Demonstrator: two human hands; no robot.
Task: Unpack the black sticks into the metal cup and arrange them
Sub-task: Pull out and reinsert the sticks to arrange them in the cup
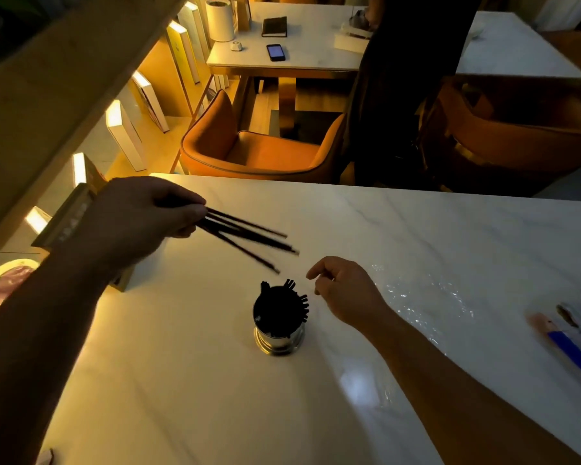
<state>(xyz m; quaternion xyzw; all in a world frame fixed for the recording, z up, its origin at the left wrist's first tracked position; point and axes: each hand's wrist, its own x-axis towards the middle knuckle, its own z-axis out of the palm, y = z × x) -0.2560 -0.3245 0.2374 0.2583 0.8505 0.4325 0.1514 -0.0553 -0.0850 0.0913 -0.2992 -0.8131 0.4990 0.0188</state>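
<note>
Metal cup [278, 333] stands upright on the white marble table [188, 380], roughly mid-table and closer to the near edge than the far one. It's packed with black sticks [284, 305], tips fanning out over the rim on its right side. Right hand [344, 290] hovers just right of the cup rim, fingers loosely curled, holding nothing, not touching the cup. Clear plastic wrap [426, 297] lies flat toward the right edge, with a blue-and-white packet [571, 340] past it at that edge. Left hand [141, 219] is up over the far-left corner, pinching a small bundle of loose sticks [249, 236] by one end; free ends splay toward the cup, above the surface. Beyond the far edge: orange chair [259, 146], then a second table with a phone [275, 52].
</note>
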